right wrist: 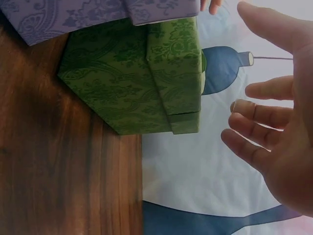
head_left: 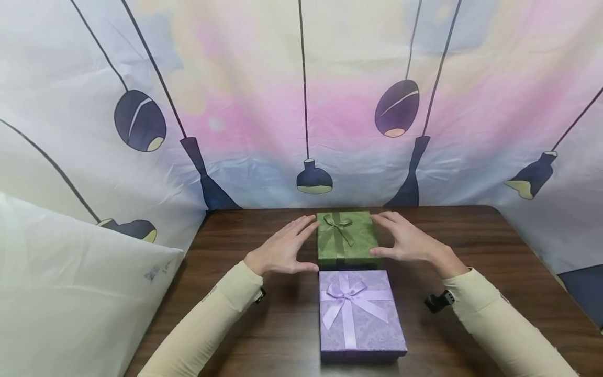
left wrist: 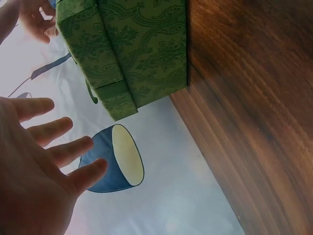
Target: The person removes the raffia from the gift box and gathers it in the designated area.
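Observation:
A green gift box (head_left: pixel 363 238) with a green ribbon bow on its lid stands toward the back of the wooden table. My left hand (head_left: pixel 285 248) is at its left side, fingers spread and thumb apart. On the other side my right hand (head_left: pixel 405 241) mirrors it, fingertips near the lid's right edge. In both wrist views the palms show bare, with nothing held, and the green box (left wrist: pixel 132 49) has a lid overlapping its base. Directly in front of it sits a lilac gift box (head_left: pixel 363 332) with a satin bow.
The dark wooden table (head_left: pixel 264 335) ends at a printed cloth backdrop (head_left: pixel 264 120) with drawn hanging lamps. A pale cloth panel (head_left: pixel 70 293) stands along the left side. Each wrist wears a small black device, such as the one (head_left: pixel 438 302) at the right.

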### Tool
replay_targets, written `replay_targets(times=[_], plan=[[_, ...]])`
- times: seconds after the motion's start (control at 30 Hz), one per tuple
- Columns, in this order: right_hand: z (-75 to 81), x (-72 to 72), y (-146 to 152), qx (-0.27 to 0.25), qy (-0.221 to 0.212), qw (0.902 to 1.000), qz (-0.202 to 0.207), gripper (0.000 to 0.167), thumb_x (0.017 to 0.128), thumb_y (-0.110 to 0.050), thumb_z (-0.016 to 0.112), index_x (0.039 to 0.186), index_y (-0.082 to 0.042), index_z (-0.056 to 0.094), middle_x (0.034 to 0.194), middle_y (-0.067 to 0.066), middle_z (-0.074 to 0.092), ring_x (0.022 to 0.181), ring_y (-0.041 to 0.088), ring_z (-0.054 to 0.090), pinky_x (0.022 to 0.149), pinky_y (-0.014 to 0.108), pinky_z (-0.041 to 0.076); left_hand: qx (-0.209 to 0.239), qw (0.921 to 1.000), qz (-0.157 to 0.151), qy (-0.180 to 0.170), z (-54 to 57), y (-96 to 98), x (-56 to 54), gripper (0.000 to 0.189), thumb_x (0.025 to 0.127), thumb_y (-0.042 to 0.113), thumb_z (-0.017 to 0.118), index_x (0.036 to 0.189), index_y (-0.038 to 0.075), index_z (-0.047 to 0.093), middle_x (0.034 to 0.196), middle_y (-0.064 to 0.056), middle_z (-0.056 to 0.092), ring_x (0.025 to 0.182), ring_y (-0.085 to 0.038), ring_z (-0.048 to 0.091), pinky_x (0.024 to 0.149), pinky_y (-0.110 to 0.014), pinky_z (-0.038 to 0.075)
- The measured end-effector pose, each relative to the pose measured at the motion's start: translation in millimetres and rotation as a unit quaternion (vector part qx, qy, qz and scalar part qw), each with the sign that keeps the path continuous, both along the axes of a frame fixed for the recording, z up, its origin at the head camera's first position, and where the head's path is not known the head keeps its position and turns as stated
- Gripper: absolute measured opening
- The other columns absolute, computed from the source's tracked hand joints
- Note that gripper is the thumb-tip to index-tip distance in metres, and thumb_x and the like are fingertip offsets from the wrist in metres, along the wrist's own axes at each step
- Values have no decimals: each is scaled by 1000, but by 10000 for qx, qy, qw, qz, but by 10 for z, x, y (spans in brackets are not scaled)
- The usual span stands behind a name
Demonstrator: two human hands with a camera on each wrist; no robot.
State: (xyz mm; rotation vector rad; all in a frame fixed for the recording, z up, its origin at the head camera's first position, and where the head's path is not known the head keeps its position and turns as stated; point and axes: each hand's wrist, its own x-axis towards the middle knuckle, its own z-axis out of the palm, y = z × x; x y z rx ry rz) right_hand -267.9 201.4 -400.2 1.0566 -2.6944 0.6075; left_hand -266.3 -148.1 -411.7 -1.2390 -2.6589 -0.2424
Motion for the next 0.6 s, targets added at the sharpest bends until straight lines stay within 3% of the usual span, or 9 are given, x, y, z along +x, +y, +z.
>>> replay_targets(times=[0.3, 0.6], plan=[[-113, -48, 7, -135, -82, 9998, -135, 82, 82, -46, 75, 141, 2, 46, 135, 20, 52, 125, 36, 49, 102, 55, 45, -69, 9988, 314, -366, -54, -19, -18, 105, 80, 69, 63, 154, 6, 25, 159, -15, 24, 144, -28, 32, 111, -46, 42], [-157, -78, 73, -125, -259, 9991, -316, 82, 84, -48, 72, 142, 2, 44, 135, 19, 52, 117, 34, 56, 96, 53, 49, 13, 9977, 409, -536, -108, -1, -91, 105, 79, 66, 68, 154, 5, 26, 159, -14, 25, 145, -26, 29, 116, -44, 35]])
